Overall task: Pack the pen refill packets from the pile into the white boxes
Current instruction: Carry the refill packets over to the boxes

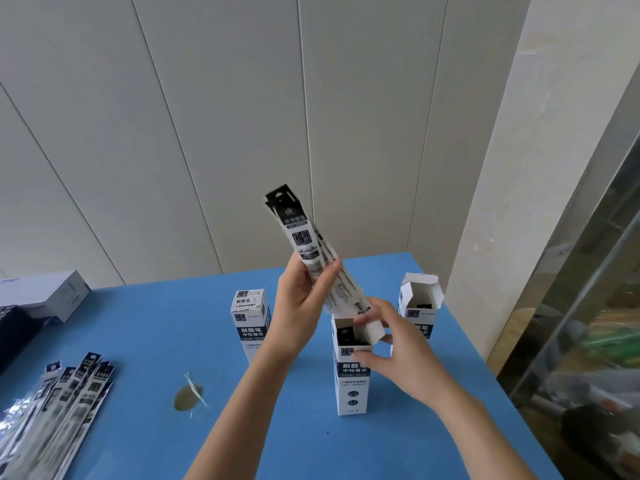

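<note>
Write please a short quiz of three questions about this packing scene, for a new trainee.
1. True or false: the left hand grips a bundle of refill packets.
2. How many white boxes stand on the blue table? A) two B) three C) five
3. Fill in: the right hand holds the front open box, and the pile of loose packets lies on the person's ___ side.
Key: 1 true; 2 B; 3 left.

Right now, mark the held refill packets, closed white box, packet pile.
Black-and-white plastic refill packets (304, 240): head view, printed label.
Closed white cardboard box (251, 332): head view, front face.
Packet pile (74, 393): head view, middle.
</note>
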